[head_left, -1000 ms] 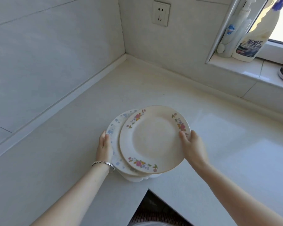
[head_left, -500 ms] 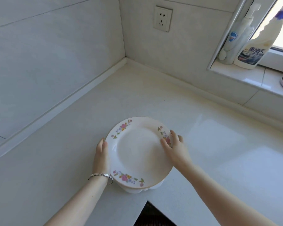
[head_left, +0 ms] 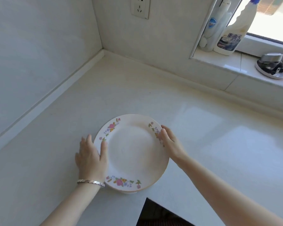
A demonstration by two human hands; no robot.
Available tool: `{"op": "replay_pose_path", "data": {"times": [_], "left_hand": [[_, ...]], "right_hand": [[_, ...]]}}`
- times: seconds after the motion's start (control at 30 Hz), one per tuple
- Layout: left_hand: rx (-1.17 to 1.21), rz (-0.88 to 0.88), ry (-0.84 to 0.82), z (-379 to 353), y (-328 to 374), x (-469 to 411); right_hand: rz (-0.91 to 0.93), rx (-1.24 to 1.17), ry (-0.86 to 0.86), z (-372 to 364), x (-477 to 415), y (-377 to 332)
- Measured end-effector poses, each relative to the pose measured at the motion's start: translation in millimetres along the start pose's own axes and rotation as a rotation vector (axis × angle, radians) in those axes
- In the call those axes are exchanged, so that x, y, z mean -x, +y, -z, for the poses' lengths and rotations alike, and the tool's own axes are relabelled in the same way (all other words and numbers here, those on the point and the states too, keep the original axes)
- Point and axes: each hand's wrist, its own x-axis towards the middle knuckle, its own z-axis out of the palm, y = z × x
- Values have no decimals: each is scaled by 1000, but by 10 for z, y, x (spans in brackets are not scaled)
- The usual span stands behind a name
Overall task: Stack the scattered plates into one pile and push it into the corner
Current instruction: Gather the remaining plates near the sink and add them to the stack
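A pile of plates [head_left: 134,152] rests on the white countertop [head_left: 203,144], near its front edge. The top plate is cream with pink flower sprays round its rim; the plates beneath show only as edges at the bottom. My left hand [head_left: 91,156] lies against the pile's left rim, thumb on top of the plate. My right hand [head_left: 168,141] grips the right rim, fingers curled over the flower pattern. The wall corner [head_left: 103,49] is farther back and to the left, well apart from the pile.
A wall socket [head_left: 140,7] sits above the corner. On the window sill [head_left: 235,66] at the right stand two bottles [head_left: 232,31] and a small metal object on a dish [head_left: 272,66]. The counter has a notch cut out [head_left: 155,212] just below the pile.
The flowered top plate, offset to the right a second ago, now sits centred on the pile. My left thumb has come onto the rim, and my right hand moved to the right edge.
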Motion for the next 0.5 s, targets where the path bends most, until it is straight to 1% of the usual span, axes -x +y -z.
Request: {"op": "replay_pose_path", "data": {"times": [0.03, 0.1, 0.17, 0.2, 0.23, 0.27, 0.33, 0.37, 0.4, 0.43, 0.5], "left_hand": [[-63, -112, 23, -7, 108, 12], [-44, -351, 4, -88, 378, 37], [38, -553, -93, -266, 691, 84], [86, -597, -183, -398, 846, 129], [125, -593, -307, -532, 1023, 181], [135, -527, -463, -675, 1211, 244], [87, -313, -809, -1019, 1570, 407], [45, -216, -943, -1200, 1732, 511], [6, -159, -1030, -1375, 1875, 623], [-19, -152, -1067, -1554, 2002, 733], [-29, -182, -1066, -1884, 2238, 983]], "right_hand": [[-11, 10, -2, 64, 12, 16], [-27, 38, -2, 227, 49, 82], [-58, 65, -16, 451, 105, 195], [-80, 89, -25, 585, 139, 262], [-106, 116, -33, 732, 182, 337], [-133, 147, -39, 889, 231, 422], [-182, 207, -36, 1228, 355, 623], [-205, 242, -27, 1410, 431, 737], [-225, 272, -14, 1595, 509, 860], [-242, 292, 2, 1787, 592, 986], [-270, 310, 44, 2177, 774, 1259]]}}
